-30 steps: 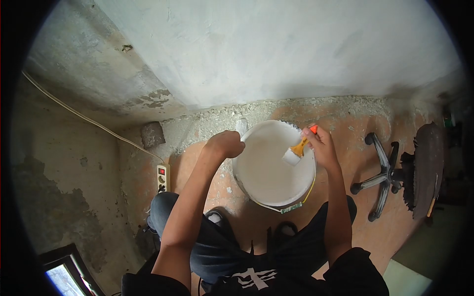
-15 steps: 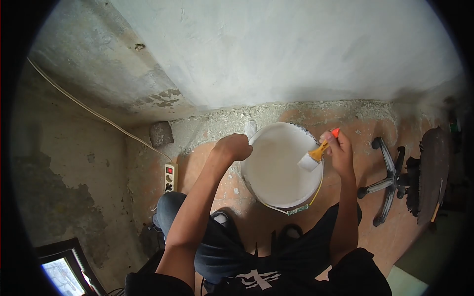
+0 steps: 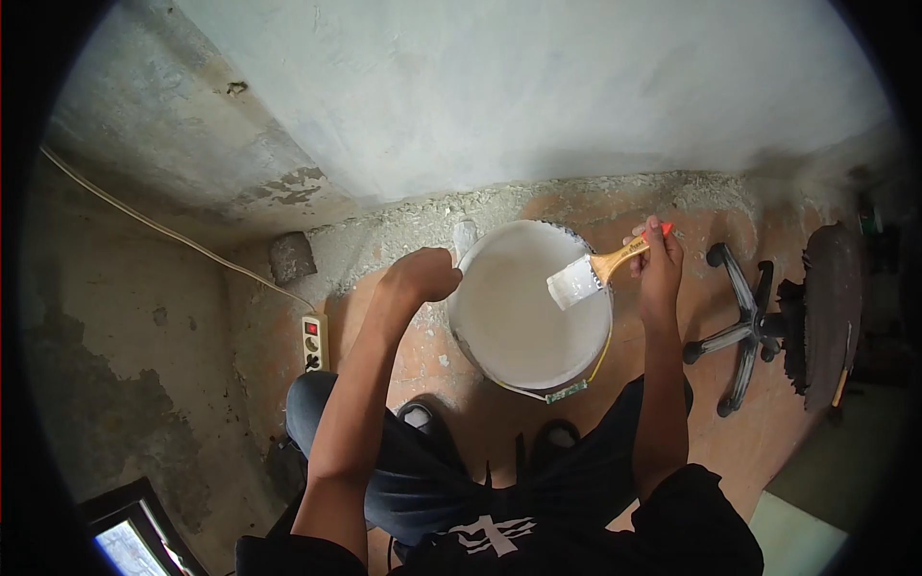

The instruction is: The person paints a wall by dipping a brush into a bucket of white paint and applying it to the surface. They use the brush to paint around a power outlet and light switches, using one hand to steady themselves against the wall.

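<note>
A round bucket point(image 3: 529, 386) of whitish paint stands on the floor before me, its wire handle hanging on the near side. My right hand point(image 3: 658, 261) is closed on the wooden handle of a paintbrush point(image 3: 615, 260), which has a red tip. The brush's white-coated bristles are over the right part of the bucket's opening. My left hand point(image 3: 423, 276) is closed at the bucket's left rim, beside a white-smeared object point(image 3: 465, 236). Whether its fingers grip the rim or that object cannot be made out.
A power strip point(image 3: 314, 341) with a cable lies at left, near a dark block point(image 3: 292, 258). At right is an overturned chair base point(image 3: 747, 328) beside a dark seat point(image 3: 832, 317). A pale wall point(image 3: 538, 86) rises behind the bucket.
The brush has been raised and turned flatter, its bristles now farther from the bucket's right rim. The whole view has shifted slightly; my left hand stays at the rim.
</note>
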{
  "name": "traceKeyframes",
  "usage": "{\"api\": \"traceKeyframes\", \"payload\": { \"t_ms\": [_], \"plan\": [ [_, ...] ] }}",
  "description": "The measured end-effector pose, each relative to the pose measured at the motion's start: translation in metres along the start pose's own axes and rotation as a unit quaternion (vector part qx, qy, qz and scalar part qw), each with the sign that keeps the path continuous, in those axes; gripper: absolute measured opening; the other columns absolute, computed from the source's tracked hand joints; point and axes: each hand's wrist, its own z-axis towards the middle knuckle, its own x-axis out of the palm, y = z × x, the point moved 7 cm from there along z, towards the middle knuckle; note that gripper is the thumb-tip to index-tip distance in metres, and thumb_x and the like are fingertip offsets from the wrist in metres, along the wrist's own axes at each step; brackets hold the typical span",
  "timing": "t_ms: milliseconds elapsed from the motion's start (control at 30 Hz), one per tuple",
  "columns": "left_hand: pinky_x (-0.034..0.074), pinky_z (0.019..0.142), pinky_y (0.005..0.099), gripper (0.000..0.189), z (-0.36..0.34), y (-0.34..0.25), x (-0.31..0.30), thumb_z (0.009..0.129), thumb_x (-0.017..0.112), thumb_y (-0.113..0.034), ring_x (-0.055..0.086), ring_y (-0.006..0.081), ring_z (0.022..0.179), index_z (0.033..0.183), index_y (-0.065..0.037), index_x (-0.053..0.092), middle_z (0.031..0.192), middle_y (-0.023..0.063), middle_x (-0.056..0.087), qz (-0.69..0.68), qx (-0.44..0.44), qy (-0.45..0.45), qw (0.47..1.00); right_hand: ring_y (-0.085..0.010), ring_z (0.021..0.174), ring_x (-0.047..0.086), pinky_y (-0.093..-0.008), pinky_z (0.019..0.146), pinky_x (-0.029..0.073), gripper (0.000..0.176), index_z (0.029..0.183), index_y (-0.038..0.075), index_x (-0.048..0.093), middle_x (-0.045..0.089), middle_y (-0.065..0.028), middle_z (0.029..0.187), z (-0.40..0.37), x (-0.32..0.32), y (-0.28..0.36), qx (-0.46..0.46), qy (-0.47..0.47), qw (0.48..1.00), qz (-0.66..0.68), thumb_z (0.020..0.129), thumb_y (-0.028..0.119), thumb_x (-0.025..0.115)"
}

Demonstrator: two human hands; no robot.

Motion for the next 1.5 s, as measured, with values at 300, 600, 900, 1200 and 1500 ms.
{"api": "traceKeyframes", "payload": {
  "t_ms": [300, 600, 900, 1200, 1500],
  "plan": [
    [0.046, 0.083, 0.0451, 0.038, 0.0, -0.003, -0.003, 0.081, 0.047, -0.025, 0.06, 0.0415, 0.09, 0.088, 0.009, 0.063, 0.094, 0.0303, 0.06, 0.001, 0.002, 0.004, 1.0, -0.0029, 0.042, 0.036, -0.0189, 0.036, 0.025, 0.038, 0.07, 0.01, 0.046, 0.045, 0.0013, 0.058, -0.004, -0.002, -0.001, 0.058, -0.066, 0.996, 0.025, 0.093, 0.04, 0.053],
    [0.045, 0.082, 0.0439, 0.042, -0.016, -0.002, -0.017, 0.085, 0.048, -0.031, 0.06, 0.0393, 0.092, 0.092, 0.008, 0.062, 0.096, 0.0282, 0.061, 0.0, -0.007, -0.003, 1.0, -0.0027, 0.036, 0.031, -0.0173, 0.033, 0.023, 0.045, 0.067, 0.013, 0.041, 0.038, 0.0045, 0.053, -0.002, -0.007, -0.027, 0.149, -0.048, 0.986, 0.055, 0.089, 0.05, 0.055],
    [0.046, 0.077, 0.0442, 0.038, -0.06, -0.001, -0.013, 0.085, 0.046, -0.028, 0.06, 0.0397, 0.083, 0.083, 0.007, 0.062, 0.087, 0.0269, 0.062, -0.003, -0.006, 0.013, 1.0, -0.0037, 0.037, 0.034, -0.017, 0.032, 0.023, 0.046, 0.07, 0.013, 0.041, 0.043, 0.0021, 0.058, -0.001, 0.001, -0.066, 0.288, -0.006, 0.94, 0.183, 0.088, 0.053, 0.054],
    [0.047, 0.07, 0.0413, 0.032, -0.08, -0.061, 0.044, 0.08, 0.053, -0.024, 0.062, 0.033, 0.077, 0.088, 0.004, 0.065, 0.084, 0.0212, 0.065, -0.018, 0.157, 0.211, 0.965, -0.0116, 0.057, 0.059, -0.0207, 0.051, 0.052, 0.026, 0.085, 0.009, 0.056, 0.061, -0.0044, 0.075, -0.009, 0.076, -0.052, 0.188, 0.084, 0.918, 0.338, 0.094, 0.033, 0.052],
    [0.041, 0.057, 0.0317, 0.028, -0.12, -0.087, 0.005, 0.077, 0.054, -0.023, 0.05, 0.0152, 0.061, 0.075, 0.005, 0.058, 0.062, 0.0088, 0.055, -0.272, 0.41, 0.327, 0.806, -0.0249, 0.093, 0.062, -0.0304, 0.089, 0.053, 0.012, 0.095, -0.005, 0.052, 0.059, -0.0141, 0.098, -0.075, 0.241, -0.118, 0.186, 0.171, 0.935, 0.25, 0.087, 0.002, 0.058]
  ]
}}
